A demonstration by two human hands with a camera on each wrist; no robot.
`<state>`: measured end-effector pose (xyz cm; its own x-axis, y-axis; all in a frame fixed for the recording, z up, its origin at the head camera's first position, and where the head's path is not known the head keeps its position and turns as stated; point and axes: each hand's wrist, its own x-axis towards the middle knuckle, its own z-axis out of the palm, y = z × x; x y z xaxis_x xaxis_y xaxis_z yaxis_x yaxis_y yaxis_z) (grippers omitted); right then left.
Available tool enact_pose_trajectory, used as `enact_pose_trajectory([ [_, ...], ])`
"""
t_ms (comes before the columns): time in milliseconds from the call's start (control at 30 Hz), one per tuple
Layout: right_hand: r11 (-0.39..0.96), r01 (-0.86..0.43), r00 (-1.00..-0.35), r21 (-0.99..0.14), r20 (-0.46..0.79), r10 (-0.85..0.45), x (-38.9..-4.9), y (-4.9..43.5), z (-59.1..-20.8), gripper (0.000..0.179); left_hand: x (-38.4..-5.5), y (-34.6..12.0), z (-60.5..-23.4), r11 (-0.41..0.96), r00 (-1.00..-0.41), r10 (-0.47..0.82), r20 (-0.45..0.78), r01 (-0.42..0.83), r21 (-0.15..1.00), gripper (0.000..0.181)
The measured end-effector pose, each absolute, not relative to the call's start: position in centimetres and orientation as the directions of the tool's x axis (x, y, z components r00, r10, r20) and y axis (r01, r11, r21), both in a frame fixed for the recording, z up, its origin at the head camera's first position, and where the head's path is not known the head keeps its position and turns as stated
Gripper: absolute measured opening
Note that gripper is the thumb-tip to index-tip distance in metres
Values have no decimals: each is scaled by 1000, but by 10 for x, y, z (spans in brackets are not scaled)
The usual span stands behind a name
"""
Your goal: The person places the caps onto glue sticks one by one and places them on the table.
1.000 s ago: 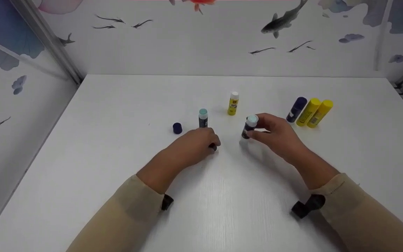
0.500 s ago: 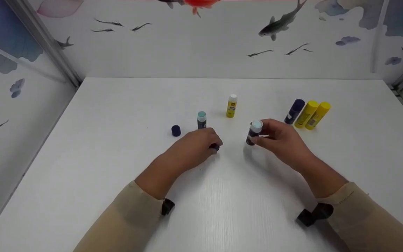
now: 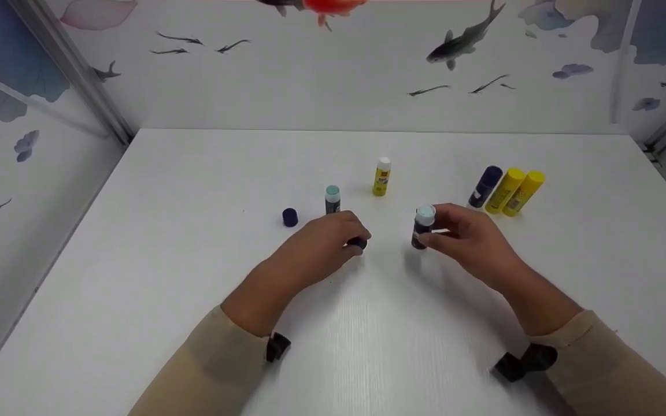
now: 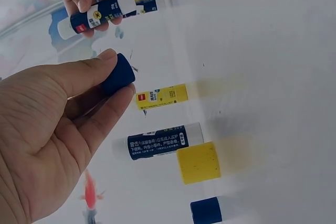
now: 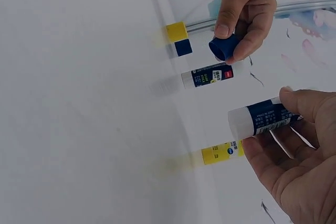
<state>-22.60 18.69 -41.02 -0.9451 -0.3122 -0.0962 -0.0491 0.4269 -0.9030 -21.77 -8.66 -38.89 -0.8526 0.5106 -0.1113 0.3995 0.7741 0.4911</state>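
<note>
My left hand (image 3: 327, 245) pinches a dark blue cap (image 4: 119, 74) between thumb and fingers, low over the table. The right hand (image 3: 474, 242) holds an uncapped blue glue stick (image 3: 421, 230) upright, its pale top exposed. Between the cap and this stick there is a gap. Just beyond my left hand stands another uncapped blue glue stick (image 3: 333, 199), partly covered by that hand in the head view. Farther back is a yellow glue stick (image 3: 381, 176) with a white top. A yellow cap (image 4: 198, 162) on the table shows in both wrist views but is hidden in the head view.
Left of my left hand, a second dark blue cap (image 3: 290, 217) rests on the white table (image 3: 165, 242). At the back right stand a capped blue glue stick (image 3: 485, 186) and two yellow ones (image 3: 515, 193), side by side. Printed panels (image 3: 310, 86) enclose the table.
The right hand has drawn the glue stick a little to the right and nearer, widening the gap to the left hand. The left hand keeps its pinch on the cap, nearly still.
</note>
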Motion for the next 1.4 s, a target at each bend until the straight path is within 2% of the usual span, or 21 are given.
enact_pose_trajectory([
  [700, 459, -144, -924, -877, -47, -379, -216, 193, -404, 34, -208, -88, -384, 686, -831, 544, 121, 523, 506, 24],
  [900, 459, -148, -921, -876, -46, -386, -214, 192, -403, 34, -207, -89, -385, 671, -827, 540, 154, 534, 513, 26],
  [1167, 465, -172, -913, -868, -38, -407, -211, 190, -405, 36, -208, -89, -389, 588, -798, 561, 220, 571, 573, 25],
  [1400, 443, -199, -900, -874, -16, -436, -210, 189, -407, 35, -206, -88, -388, 557, -807, 556, 198, 539, 632, 27],
])
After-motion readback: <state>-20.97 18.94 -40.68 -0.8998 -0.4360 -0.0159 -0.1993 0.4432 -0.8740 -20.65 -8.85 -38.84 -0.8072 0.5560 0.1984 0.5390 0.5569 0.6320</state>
